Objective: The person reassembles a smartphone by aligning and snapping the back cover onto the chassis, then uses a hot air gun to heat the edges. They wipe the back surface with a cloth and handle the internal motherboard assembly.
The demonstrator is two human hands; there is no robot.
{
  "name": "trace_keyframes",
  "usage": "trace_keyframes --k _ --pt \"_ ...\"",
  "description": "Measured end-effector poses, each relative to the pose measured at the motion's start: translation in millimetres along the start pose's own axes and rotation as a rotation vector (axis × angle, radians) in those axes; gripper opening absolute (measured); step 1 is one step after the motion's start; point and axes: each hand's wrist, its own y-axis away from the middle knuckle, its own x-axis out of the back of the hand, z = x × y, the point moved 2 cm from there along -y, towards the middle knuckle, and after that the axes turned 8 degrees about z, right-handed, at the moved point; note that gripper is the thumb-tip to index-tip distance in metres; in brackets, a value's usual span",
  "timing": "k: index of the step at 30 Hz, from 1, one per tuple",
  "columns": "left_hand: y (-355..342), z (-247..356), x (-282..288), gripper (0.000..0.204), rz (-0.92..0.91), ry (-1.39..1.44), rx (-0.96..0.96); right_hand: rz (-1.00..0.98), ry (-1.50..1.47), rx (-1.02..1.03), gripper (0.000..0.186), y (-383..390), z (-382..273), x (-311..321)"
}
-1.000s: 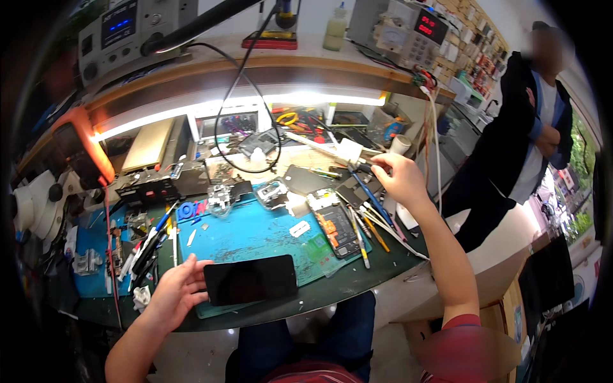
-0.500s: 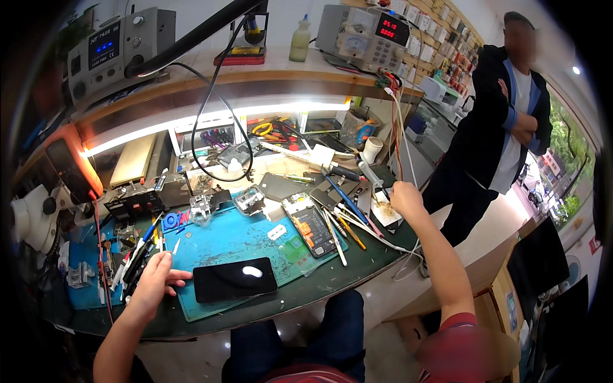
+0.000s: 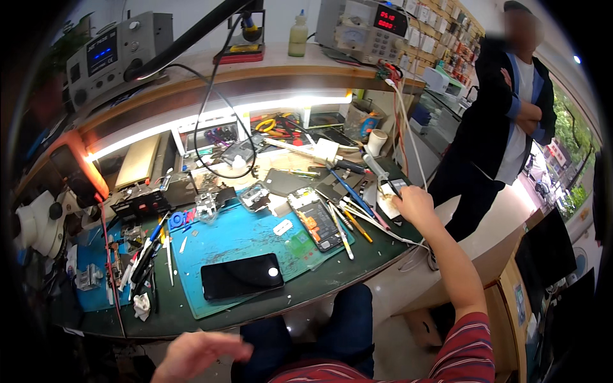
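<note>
While left hand [image 3: 191, 359] hangs low, black phone [image 3: 241, 276] above on mat

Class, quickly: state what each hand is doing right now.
Left hand: open, empty, below the workbench edge.
Right hand: fingers on a small phone part; grip cannot be told.

I sit at a curved workbench [image 3: 332, 281] with a dark green top, a teal mat [image 3: 236, 239] laid over part of it. A wooden shelf [image 3: 211, 80] runs above the back, with a bright strip light [image 3: 211, 118] glowing beneath it. Grey bench instruments [image 3: 118, 51] stand on the shelf against a pale wall. To my right a person in a dark jacket [image 3: 504, 121] stands with arms folded, and beyond them a window [image 3: 565, 153] shows daylight and green trees.
</note>
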Motion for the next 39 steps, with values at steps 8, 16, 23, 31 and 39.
trace_keyframes --k 8,16,23,31,39 --pt "-43.4 -93.6 67.9 0.034 -0.403 0.129 -0.083 0.2 -0.364 0.52 0.037 32.5 -102.1 27.7" --pt "14.8 -22.7 66.6 0.016 0.355 -0.54 -0.632 -0.106 -0.396 0.318 0.024 42.5 -90.9 15.2" --pt "39.0 58.5 128.3 0.02 1.289 -1.435 -0.899 0.142 -0.567 0.262 0.017 60.9 -104.9 62.2" --pt "34.8 48.5 123.0 0.012 0.826 -0.787 -0.98 0.068 -0.956 0.423 0.007 124.2 -185.2 111.4" --pt "38.9 29.0 60.5 0.017 0.214 -0.507 -0.567 -1.342 -2.011 0.348 0.045 214.3 -331.2 97.9"
